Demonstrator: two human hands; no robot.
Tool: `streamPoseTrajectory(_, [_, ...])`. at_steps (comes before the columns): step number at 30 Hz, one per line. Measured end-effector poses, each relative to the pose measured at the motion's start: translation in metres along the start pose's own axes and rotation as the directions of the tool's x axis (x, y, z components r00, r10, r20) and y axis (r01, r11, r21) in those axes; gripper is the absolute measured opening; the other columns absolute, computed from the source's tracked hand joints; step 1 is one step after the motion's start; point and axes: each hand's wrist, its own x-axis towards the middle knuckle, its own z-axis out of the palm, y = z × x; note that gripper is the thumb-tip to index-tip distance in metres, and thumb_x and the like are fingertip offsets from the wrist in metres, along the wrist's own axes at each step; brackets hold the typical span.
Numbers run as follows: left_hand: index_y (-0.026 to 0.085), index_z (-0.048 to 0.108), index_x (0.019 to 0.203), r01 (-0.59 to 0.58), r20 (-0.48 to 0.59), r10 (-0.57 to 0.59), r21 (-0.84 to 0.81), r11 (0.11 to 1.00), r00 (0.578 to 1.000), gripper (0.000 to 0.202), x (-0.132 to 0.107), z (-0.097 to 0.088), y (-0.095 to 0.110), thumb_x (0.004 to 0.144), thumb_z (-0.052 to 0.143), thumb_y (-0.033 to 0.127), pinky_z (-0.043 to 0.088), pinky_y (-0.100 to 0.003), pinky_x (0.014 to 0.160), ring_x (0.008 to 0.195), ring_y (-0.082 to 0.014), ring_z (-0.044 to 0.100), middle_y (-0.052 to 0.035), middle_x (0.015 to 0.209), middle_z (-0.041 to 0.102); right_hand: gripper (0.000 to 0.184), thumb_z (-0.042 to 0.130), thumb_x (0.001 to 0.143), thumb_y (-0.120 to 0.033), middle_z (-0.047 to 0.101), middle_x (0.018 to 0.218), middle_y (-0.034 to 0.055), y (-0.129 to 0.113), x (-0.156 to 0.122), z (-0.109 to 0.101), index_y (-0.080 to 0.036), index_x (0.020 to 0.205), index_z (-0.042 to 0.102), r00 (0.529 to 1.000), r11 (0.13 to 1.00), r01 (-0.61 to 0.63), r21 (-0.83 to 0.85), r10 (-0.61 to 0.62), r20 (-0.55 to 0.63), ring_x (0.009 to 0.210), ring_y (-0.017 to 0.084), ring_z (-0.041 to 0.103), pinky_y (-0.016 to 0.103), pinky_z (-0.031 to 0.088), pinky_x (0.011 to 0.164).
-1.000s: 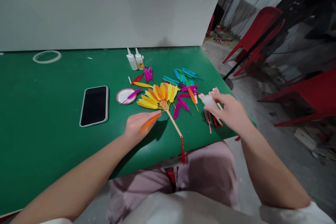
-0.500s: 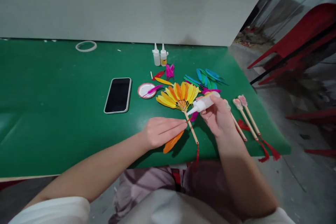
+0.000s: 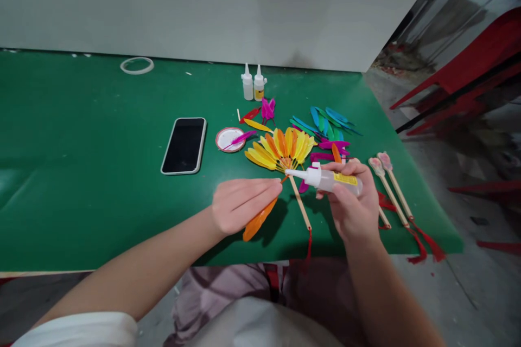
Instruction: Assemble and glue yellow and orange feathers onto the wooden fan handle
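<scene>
My left hand (image 3: 246, 201) pinches an orange feather (image 3: 259, 221) near its quill, the vane hanging down toward the table's front edge. In my right hand (image 3: 355, 207) lies a small clear glue bottle (image 3: 331, 180) with a yellow label, tipped on its side. Its white nozzle points left at the quill end, close to my left fingertips; whether they touch I cannot tell. Just behind lies a feather fan (image 3: 283, 147) of yellow and orange feathers on a wooden stick, with a red tassel (image 3: 309, 246) at the stick's end.
Two glue bottles (image 3: 253, 87) stand at the back. A phone (image 3: 184, 146) lies left, beside a small round dish (image 3: 230, 139) with a magenta feather across it. Blue and green feathers (image 3: 325, 122) lie behind the fan. Tasselled wooden sticks (image 3: 394, 190) are at right; a tape ring (image 3: 137, 66) is far left.
My right hand has turned the glue bottle nearly level and brought its nozzle to the feather's quill. My left hand has shifted slightly left with the feather. The view has moved a little.
</scene>
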Motion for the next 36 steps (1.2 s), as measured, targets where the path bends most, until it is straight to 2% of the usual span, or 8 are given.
streamPoseTrajectory(4, [0.01,0.057,0.111,0.006,-0.019,-0.006,0.0,1.0,1.0,0.033,0.0,-0.004,0.002,0.079,0.058,0.006,0.054,-0.026,0.083,0.101,-0.0176,0.063,-0.0129,0.1,0.069,0.022,0.058,0.075,-0.02,0.062,0.098,0.0072,0.0,-0.008,-0.005,-0.024,0.09,0.042,0.989,0.977,0.148,-0.154,-0.143,0.044,0.084,0.019,0.063,0.029,0.053,0.058])
streamPoseTrajectory(7, [0.009,0.056,0.111,0.015,-0.035,-0.015,-0.009,1.0,0.999,0.033,-0.001,-0.004,0.003,0.078,0.058,0.005,0.054,-0.027,0.083,0.103,-0.0184,0.062,-0.0142,0.102,0.068,0.024,0.06,0.072,-0.012,0.064,0.098,0.0072,-0.005,-0.012,-0.007,-0.023,0.089,0.047,0.961,0.925,0.275,-0.263,-0.258,0.096,0.095,0.021,0.062,0.033,0.054,0.07])
streamPoseTrajectory(13, [0.014,0.055,0.114,0.07,-0.045,-0.07,-0.01,0.998,0.997,0.035,-0.003,-0.004,0.004,0.08,0.056,0.008,0.054,-0.027,0.083,0.102,-0.0176,0.062,-0.0104,0.105,0.068,0.029,0.062,0.068,-0.006,0.066,0.099,0.0061,-0.011,-0.015,-0.01,-0.023,0.088,0.051,0.896,0.778,0.444,-0.444,-0.387,0.217,0.096,0.022,0.062,0.038,0.052,0.077])
streamPoseTrajectory(21, [0.016,0.056,0.115,0.089,-0.033,-0.088,0.014,0.996,0.996,0.036,-0.003,-0.005,0.005,0.08,0.057,0.008,0.053,-0.026,0.085,0.102,-0.017,0.062,-0.009,0.105,0.068,0.029,0.059,0.069,-0.003,0.067,0.101,0.005,-0.011,-0.015,-0.011,-0.025,0.087,0.054,0.827,0.632,0.562,-0.533,-0.435,0.356,0.095,0.022,0.062,0.039,0.051,0.076])
streamPoseTrajectory(26, [0.014,0.056,0.114,0.073,0.005,-0.074,0.022,0.997,0.997,0.037,-0.001,-0.007,0.006,0.078,0.059,0.006,0.052,-0.026,0.087,0.104,-0.0172,0.061,-0.0108,0.107,0.067,0.03,0.058,0.07,-0.005,0.067,0.102,0.0045,-0.014,-0.012,-0.011,-0.026,0.09,0.053,0.785,0.544,0.617,-0.568,-0.475,0.398,0.092,0.02,0.063,0.038,0.051,0.074])
streamPoseTrajectory(32, [0.014,0.054,0.117,0.059,0.057,-0.061,0.036,0.998,0.997,0.037,0.001,-0.008,0.004,0.08,0.056,0.008,0.052,-0.026,0.087,0.105,-0.0173,0.061,-0.0108,0.107,0.067,0.031,0.058,0.071,-0.007,0.066,0.107,0.0045,-0.011,-0.017,-0.012,-0.027,0.094,0.053,0.75,0.494,0.658,-0.568,-0.495,0.438,0.093,0.021,0.063,0.04,0.051,0.077])
streamPoseTrajectory(36, [0.017,0.055,0.118,0.088,0.045,-0.089,0.039,0.995,0.995,0.038,0.0,-0.007,0.005,0.081,0.056,0.009,0.051,-0.023,0.088,0.103,-0.0157,0.062,-0.0081,0.106,0.068,0.03,0.056,0.071,-0.007,0.066,0.108,0.0043,-0.01,-0.022,-0.01,-0.027,0.094,0.054,0.746,0.517,0.666,-0.538,-0.479,0.463,0.095,0.022,0.062,0.041,0.051,0.077])
